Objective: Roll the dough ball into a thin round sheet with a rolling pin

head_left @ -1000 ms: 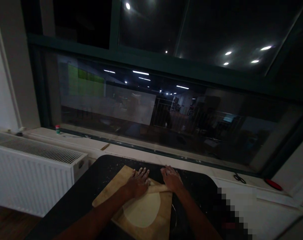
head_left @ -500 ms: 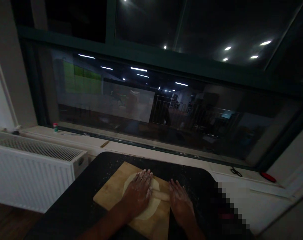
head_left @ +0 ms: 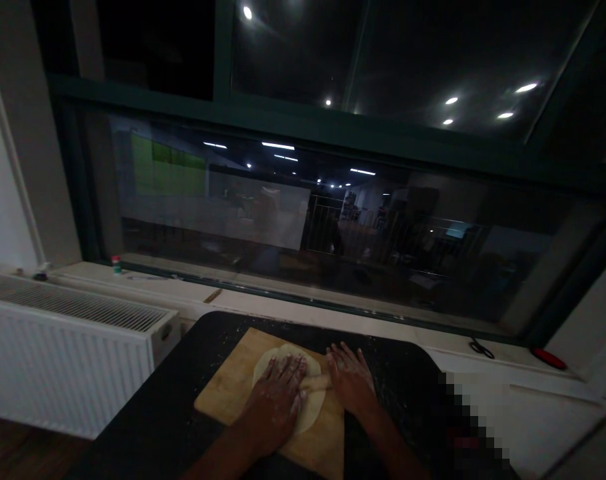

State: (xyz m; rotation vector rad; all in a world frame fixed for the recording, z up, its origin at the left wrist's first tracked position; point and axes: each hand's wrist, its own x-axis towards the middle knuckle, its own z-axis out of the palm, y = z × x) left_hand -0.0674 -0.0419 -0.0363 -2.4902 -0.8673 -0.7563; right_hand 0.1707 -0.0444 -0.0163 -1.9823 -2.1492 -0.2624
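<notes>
A round, flat sheet of dough [head_left: 311, 417] lies on a wooden board [head_left: 227, 389], which rests on a black table. Across the dough runs a pale wooden rolling pin [head_left: 315, 383], visible only between my two hands. My left hand [head_left: 279, 395] lies flat over its left part, fingers stretched out, floury and pointing away from me. At the pin's right end, near the board's right edge, my right hand [head_left: 350, 377] rests with fingers extended. Both palms hide the pin's ends and part of the dough.
The black table [head_left: 147, 413] has flour scattered on it. Behind it runs a white windowsill [head_left: 283, 312] with a small red-capped container [head_left: 116, 265], black-handled scissors [head_left: 481, 348] and a red object [head_left: 549, 358]. A white radiator [head_left: 67, 360] stands at left.
My right hand has shifted left and slightly away from me, closer to my left hand, and less of the pin shows between them. The camera view has moved slightly.
</notes>
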